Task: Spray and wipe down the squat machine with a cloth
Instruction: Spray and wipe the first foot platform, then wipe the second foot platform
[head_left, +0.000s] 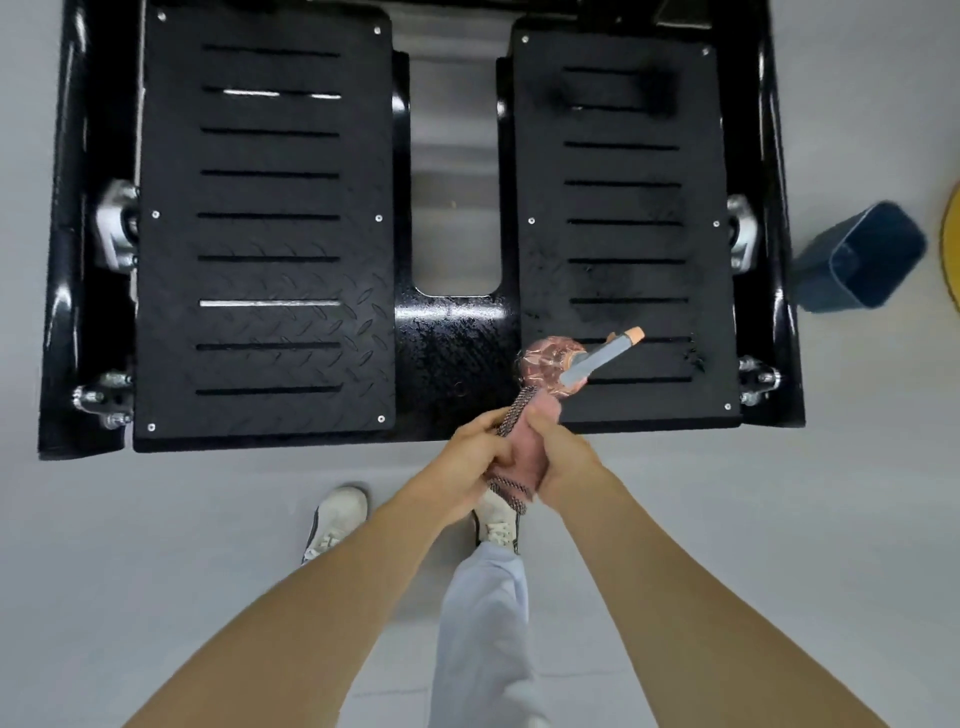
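Note:
The squat machine's black platform (457, 353) fills the upper view, with a slotted left footplate (265, 223) and right footplate (623, 223). Darker wet-looking patches mark the right plate. In front of the platform's near edge, my left hand (478, 452) and my right hand (563, 457) both grip a bunched pink cloth (514, 467) with a patterned border. Just beyond the cloth, a pink clear spray bottle (548, 364) with a grey head shows over the right plate's near corner, nozzle pointing right. I cannot tell whether it stands on the plate or is held.
A dark blue bin (862, 260) stands on the grey floor right of the machine, beside a yellow edge (955, 244). Metal brackets stick out of the frame's sides (117, 228). My white shoes (337, 519) are on the floor just short of the platform.

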